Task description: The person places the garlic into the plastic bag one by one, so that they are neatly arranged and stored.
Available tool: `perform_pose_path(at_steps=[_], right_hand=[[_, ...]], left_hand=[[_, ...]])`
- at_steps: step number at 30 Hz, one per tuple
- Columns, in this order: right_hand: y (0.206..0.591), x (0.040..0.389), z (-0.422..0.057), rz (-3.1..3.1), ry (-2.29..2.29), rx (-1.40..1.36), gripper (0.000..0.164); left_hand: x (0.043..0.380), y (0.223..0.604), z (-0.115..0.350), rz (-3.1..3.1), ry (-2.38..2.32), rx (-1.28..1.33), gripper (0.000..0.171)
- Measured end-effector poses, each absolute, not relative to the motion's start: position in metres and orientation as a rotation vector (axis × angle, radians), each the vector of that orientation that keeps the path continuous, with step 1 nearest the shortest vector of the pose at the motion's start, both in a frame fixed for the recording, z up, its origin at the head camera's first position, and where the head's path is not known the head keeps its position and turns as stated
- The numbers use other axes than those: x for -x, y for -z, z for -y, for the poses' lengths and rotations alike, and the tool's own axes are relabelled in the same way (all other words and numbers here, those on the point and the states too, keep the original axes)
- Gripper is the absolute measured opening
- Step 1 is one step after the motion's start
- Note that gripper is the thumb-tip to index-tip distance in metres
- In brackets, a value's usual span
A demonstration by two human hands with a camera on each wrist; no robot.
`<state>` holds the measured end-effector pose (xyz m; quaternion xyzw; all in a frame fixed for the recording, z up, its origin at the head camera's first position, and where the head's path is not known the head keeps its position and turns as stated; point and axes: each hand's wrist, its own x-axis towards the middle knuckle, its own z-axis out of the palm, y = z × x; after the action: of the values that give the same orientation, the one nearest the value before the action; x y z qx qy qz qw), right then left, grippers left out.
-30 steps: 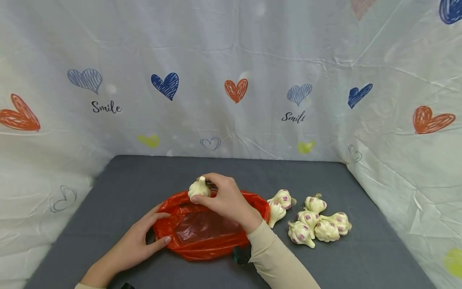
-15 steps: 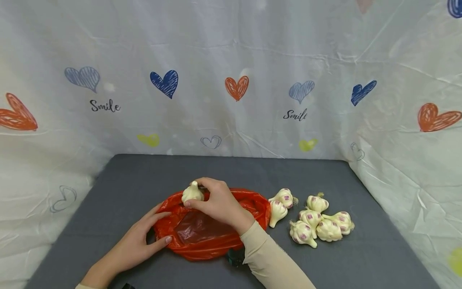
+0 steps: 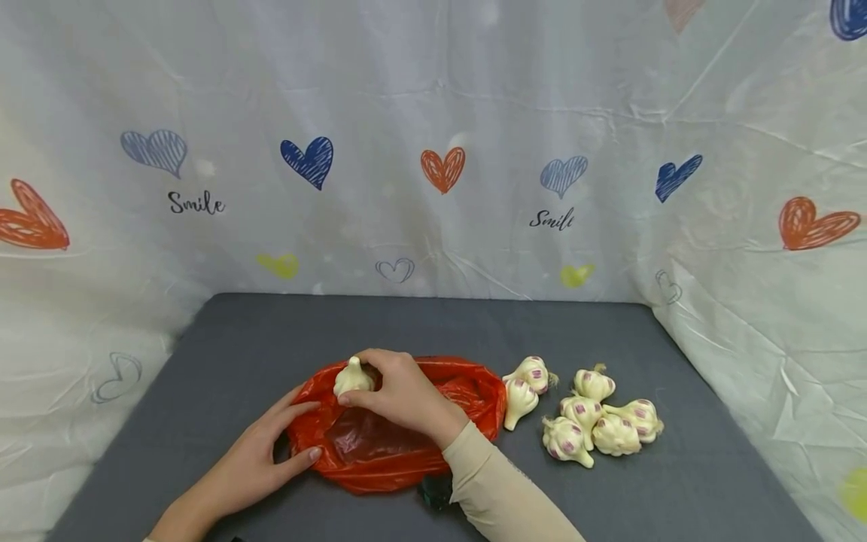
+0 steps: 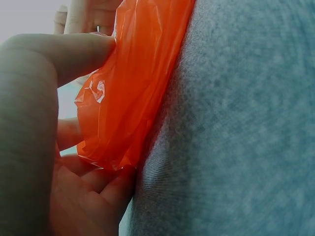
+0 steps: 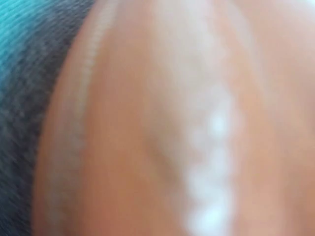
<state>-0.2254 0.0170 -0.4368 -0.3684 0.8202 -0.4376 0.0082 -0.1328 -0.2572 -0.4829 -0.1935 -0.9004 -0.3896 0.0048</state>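
Here's the garlic bulb (image 3: pixel 352 381), stem up, pinched between the thumb and fingers of my right hand (image 3: pixel 403 397), at eleven o'clock over the mouth of the red bag (image 3: pixel 379 478); whether it touches the plastic, I can't tell. My left hand (image 3: pixel 254 455) is at nine o'clock, thumb and fingers curled round the bag's end. Toward three o'clock, two garlic bulbs (image 3: pixel 520 399) lie just beside the rim, then a cluster of five bulbs (image 3: pixel 581 412) farther out, all on the grey table (image 3: pixel 325 320). At twelve, a heart-printed curtain (image 3: pixel 379 211).
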Motion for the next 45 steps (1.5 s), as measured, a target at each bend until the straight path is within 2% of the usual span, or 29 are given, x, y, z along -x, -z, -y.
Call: perform_pose_path(at_steps=[23,45], right_hand=[[0.454,0.227,-0.012,-2.648,1.208,1.131,0.035],[0.459,0.229,-0.012,-2.615,1.193,1.055,0.037]], left_hand=[[0.136,0.487,0.256,2.828,1.166,0.611,0.06],[0.136,0.488,0.256,2.821,1.166,0.609,0.06]])
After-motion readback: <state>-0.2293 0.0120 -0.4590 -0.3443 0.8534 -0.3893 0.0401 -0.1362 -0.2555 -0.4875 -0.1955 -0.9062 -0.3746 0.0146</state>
